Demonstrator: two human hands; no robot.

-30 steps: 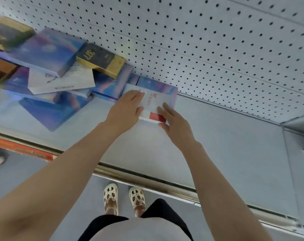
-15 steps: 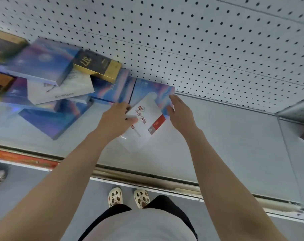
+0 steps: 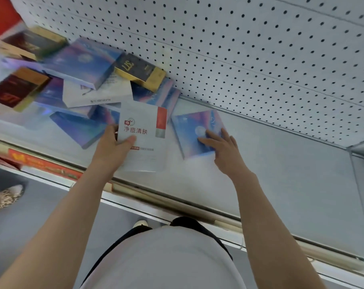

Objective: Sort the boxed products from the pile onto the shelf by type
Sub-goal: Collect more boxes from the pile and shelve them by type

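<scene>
Your left hand (image 3: 112, 146) grips white box (image 3: 142, 138), frame centre; right hand (image 3: 220, 147) flat, fingers pressing blue box (image 3: 194, 132) beside it. Risk: leaning pile (image 3: 77, 80) upper left slides if nudged.

From my seat the pile (image 3: 77, 84) at the upper left smears into motion blur, so I cannot read the dark red box (image 3: 16, 88) or the dark box (image 3: 29, 45) behind it, and a red shape (image 3: 1, 15) is cut off by the frame's top left corner. My left hand (image 3: 112, 149) covers the lower left corner of the white box (image 3: 143, 138), whose small print under the red characters is too faint to read, and that box hides part of the blue boxes behind it. My right hand (image 3: 222, 149) covers the near corner of the blue box (image 3: 195, 132), and a patterned shoe (image 3: 4, 198) runs off the left edge.
</scene>
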